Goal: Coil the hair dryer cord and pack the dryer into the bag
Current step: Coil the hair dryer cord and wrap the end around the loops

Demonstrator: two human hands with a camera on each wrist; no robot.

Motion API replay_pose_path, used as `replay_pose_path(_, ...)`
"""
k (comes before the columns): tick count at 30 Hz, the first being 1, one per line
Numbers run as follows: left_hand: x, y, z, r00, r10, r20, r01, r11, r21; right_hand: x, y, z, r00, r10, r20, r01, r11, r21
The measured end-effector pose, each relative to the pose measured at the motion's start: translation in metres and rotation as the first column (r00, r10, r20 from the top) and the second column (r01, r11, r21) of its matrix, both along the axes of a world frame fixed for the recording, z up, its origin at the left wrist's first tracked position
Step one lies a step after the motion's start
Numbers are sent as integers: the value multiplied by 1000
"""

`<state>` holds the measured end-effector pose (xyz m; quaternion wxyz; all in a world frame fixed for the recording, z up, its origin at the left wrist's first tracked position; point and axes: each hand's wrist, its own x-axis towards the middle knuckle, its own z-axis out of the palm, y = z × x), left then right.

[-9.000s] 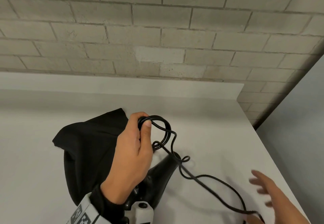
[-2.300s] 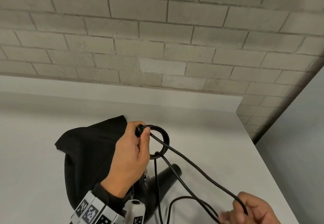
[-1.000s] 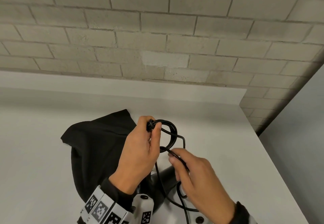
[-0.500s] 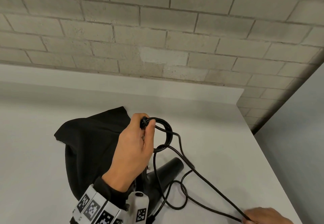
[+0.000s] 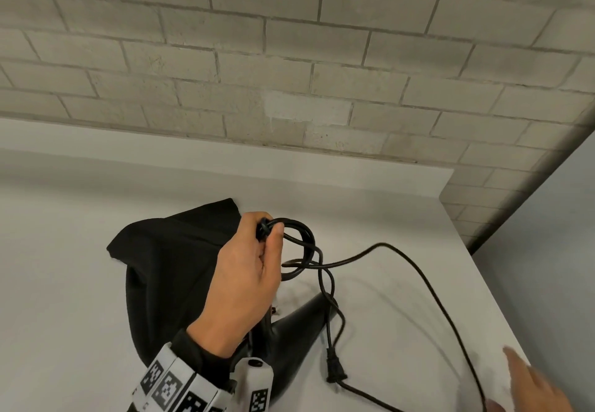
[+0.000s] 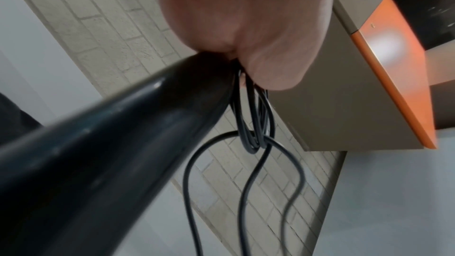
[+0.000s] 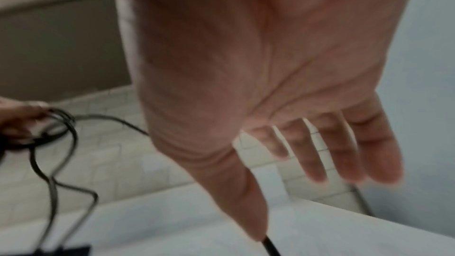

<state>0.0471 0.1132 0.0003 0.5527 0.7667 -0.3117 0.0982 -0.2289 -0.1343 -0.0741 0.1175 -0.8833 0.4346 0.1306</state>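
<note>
— What does the left hand (image 5: pixel 248 282) have?

— Its fingers and thumb are curled round a small coil of the cord (image 5: pixel 297 244), a few black loops pinched together at the top. The left wrist view shows the loops (image 6: pixel 256 124) hanging under the fist, beside the dryer (image 6: pixel 98 153).

— And the dryer itself?

— Glossy black, tapering. In the head view the dryer (image 5: pixel 299 328) sits below the left hand, over the table (image 5: pixel 64 282), with its narrow end pointing up and right. Whether it rests on the table or is held up, I cannot tell.

— The rest of the cord?

— Loose. One strand drops from the coil past the dryer to the plug (image 5: pixel 335 369), which lies on the table. Another arcs out to the right and comes down toward the right hand (image 5: pixel 534 386).

— Is the right hand holding it?

— No. In the right wrist view the right hand (image 7: pixel 258 85) is spread, fingers (image 7: pixel 344 153) straight, palm bare. The cord (image 7: pixel 270 247) shows just at the thumb tip, and the picture is blurred.

— The bag?

— The black cloth bag (image 5: pixel 167 266) lies crumpled on the table behind the left hand, touching the wrist's side of the scene. The dryer is outside it.
</note>
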Motion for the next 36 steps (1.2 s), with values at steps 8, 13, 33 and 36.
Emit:
replay_pose_path(8, -11, -4, 1, 999, -42, 21, 41, 999, 36, 112, 100, 58, 387, 412, 825, -265, 907, -328)
replay_pose_path(13, -14, -4, 0, 998, -59, 38, 58, 997, 50, 157, 119, 47, 423, 556, 716, -421, 820, -388)
replay_pose_path(33, 1, -5, -2, 999, -27, -35, 28, 999, 23, 10, 23, -10, 930, 142, 339, -220, 954, 204)
replay_pose_path(36, -2, -7, -2, 999, -41, -22, 41, 998, 36, 13, 19, -17, 901, 167, 400, -206, 977, 56)
